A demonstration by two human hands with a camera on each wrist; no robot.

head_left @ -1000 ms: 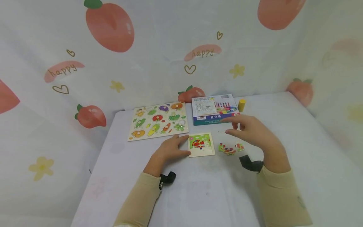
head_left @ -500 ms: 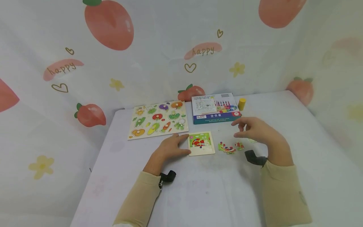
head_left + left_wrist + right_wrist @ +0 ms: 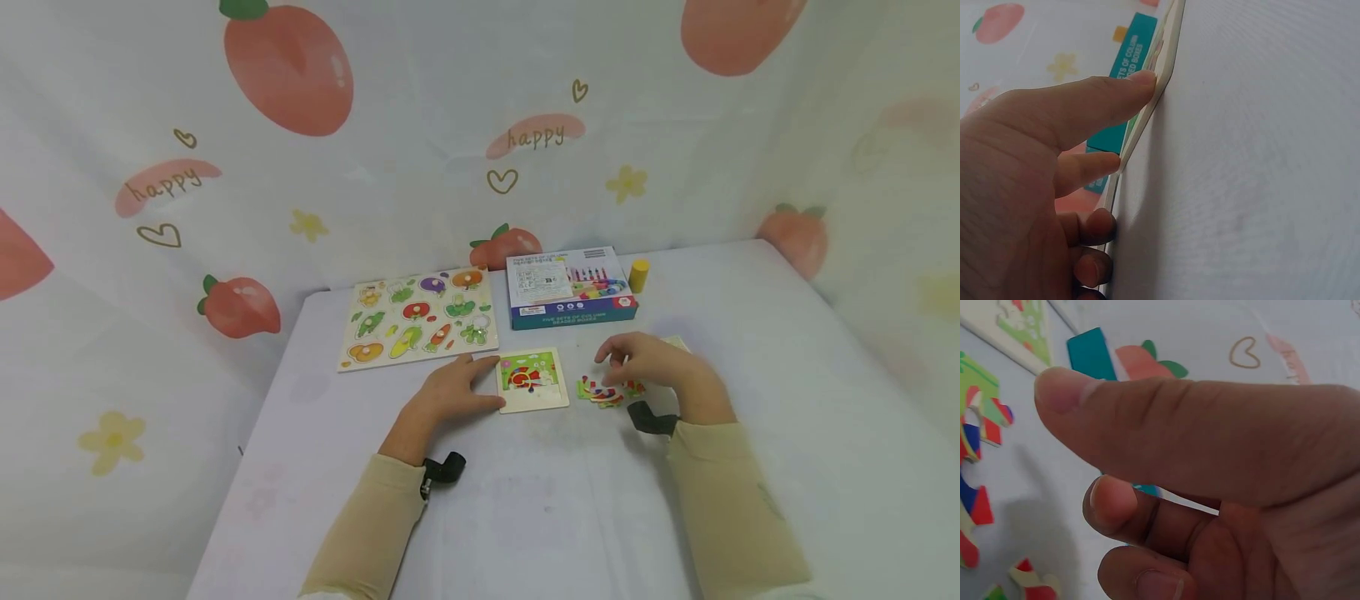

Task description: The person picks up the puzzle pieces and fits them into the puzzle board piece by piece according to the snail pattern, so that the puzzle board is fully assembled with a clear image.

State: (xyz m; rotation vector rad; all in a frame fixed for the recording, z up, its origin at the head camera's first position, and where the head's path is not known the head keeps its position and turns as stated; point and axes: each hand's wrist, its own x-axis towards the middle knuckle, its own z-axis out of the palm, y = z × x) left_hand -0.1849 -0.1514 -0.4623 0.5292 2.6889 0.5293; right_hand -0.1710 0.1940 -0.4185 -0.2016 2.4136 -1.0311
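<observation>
A small square jigsaw board lies on the white table, its picture partly filled with red and green pieces. My left hand rests at the board's left side, thumb and index finger extended against its edge; the left wrist view shows the thumb touching the rim. To the right of the board lies a loose heap of puzzle pieces, red, blue and green. Over that heap hovers my right hand, fingers loosely bent. Nothing shows between its thumb and fingers in the right wrist view.
Behind my left hand lies a larger vegetable peg puzzle. A boxed toy set is at the back middle, with a yellow cylinder next to it. Some flat pale thing is partly hidden behind my right hand.
My right hand first drew back a little to the right, then came left and down over the loose pieces. The left hand and the small board have stayed put.
</observation>
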